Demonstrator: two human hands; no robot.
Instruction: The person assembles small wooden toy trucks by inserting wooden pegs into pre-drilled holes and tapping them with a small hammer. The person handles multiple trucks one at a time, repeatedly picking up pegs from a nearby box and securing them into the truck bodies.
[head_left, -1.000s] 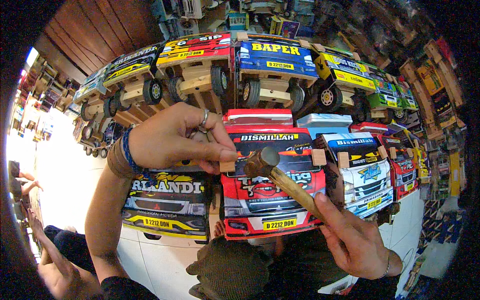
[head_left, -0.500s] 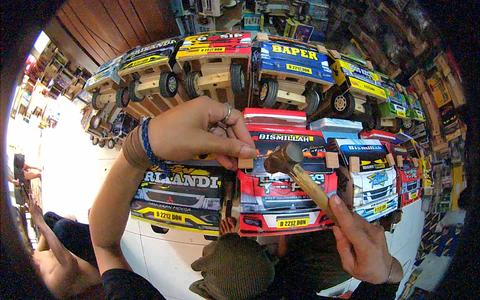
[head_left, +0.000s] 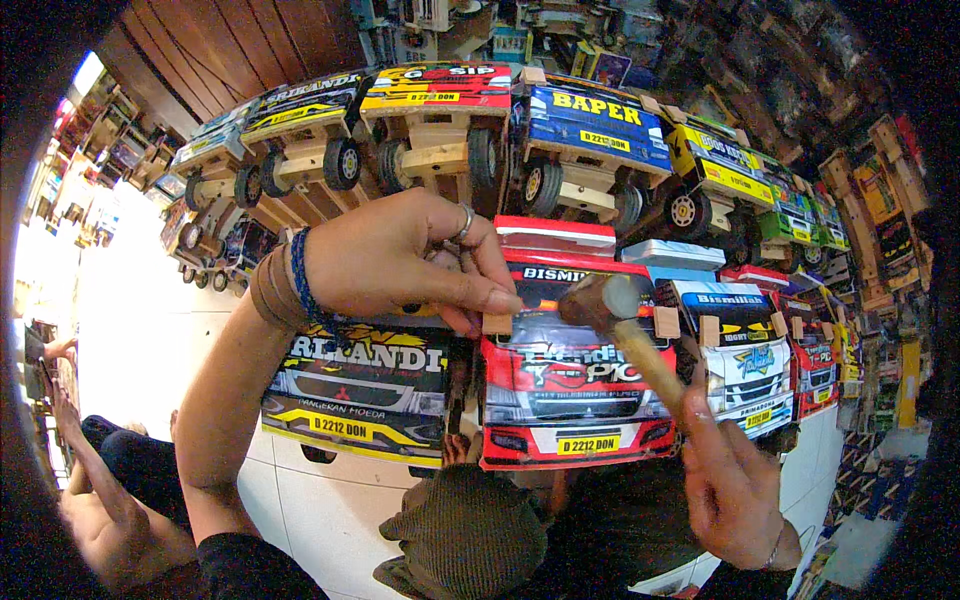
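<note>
My left hand (head_left: pixel 400 255), with a ring and a blue braided bracelet at the wrist, is closed in a pinch beside a small wooden block (head_left: pixel 497 325) on the left edge of a red toy truck front (head_left: pixel 575 400). Whatever sits between the fingertips is too small to make out. My right hand (head_left: pixel 735 485) grips a hammer (head_left: pixel 650 365) by its wooden handle, forefinger stretched along it. The metal head hangs over the truck's windscreen, a little right of my left fingertips. A black and yellow toy truck front (head_left: pixel 360 390) is below my left wrist.
Behind stands a row of toy trucks on wheels, among them a blue one (head_left: pixel 597 125). A white toy truck (head_left: pixel 748 360) is to the right. Below lies a ribbed brown knitted thing (head_left: pixel 465 525). Another person's bare arm (head_left: pixel 95 460) shows at far left.
The hammer head has shifted slightly right and turned, its face now showing more. My left hand keeps its pinch by the wooden block, and the view has moved slightly.
</note>
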